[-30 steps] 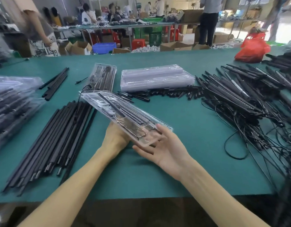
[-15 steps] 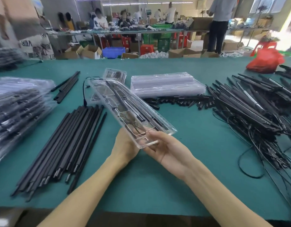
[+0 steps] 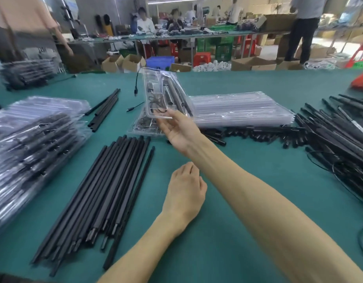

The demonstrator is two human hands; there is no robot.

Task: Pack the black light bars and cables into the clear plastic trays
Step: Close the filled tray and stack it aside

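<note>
The person's right hand [image 3: 176, 129] reaches out across the green table [image 3: 227, 231] and holds a filled clear plastic tray [image 3: 162, 92] by its near short edge. The fingers lie under the tray and the thumb seems to press on top. The tray is up in the air with its far end tipped high. It hangs just above a second filled tray [image 3: 142, 125] that lies flat beside the stack of empty clear trays [image 3: 237, 109].

The left hand [image 3: 184, 193] is low over the table near the long row of loose black light bars [image 3: 94, 190]. Its fingers are loosely curled and hold nothing.

From where I stand, this looks like setting a finished tray on top of the other one. At that tilt the bars and the coiled cable inside could slide toward the hand. It would be better to bring the far end down first, level the tray, and line up its edges with the tray below before letting go.

A thin black cable end with a plug [image 3: 136, 92] seems to dangle outside the raised tray. That should be tucked in, or it may get trapped between the two. The free left hand could steady the lower tray. More packed trays [image 3: 33, 144] are piled on the left.
</note>
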